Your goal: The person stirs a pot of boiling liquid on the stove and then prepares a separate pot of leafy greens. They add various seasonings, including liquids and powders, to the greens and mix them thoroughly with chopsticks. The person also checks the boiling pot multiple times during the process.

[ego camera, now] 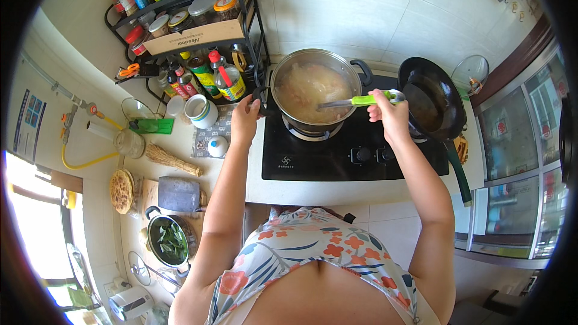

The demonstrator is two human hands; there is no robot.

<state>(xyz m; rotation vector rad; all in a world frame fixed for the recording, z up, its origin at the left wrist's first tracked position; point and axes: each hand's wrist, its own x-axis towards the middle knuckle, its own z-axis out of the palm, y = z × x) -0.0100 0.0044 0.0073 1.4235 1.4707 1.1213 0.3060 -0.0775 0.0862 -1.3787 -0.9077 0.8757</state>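
Observation:
A steel pot (316, 119) of cloudy, bubbling broth with pinkish pieces stands on the left burner of the black gas hob (311, 162). My left hand (245, 119) is at the pot's left black handle (262, 100), fingers touching it; how firmly they hold it cannot be told. My right hand (392, 115) is closed around the green handle of a kitchen utensil (361, 100). Its metal shaft slants into the broth, where its lower end is hidden. A black wok (429, 95) sits on the right burner, just beyond my right hand, with some brownish liquid in its bottom.
A black rack (248, 31) of jars and sauce bottles stands left of the pot. The wok's long handle (458, 174) sticks out past the counter's front edge. A white jar (201, 112), a straw brush (174, 159), a cleaver (179, 194) and a pot of green leaves (169, 241) lie leftward.

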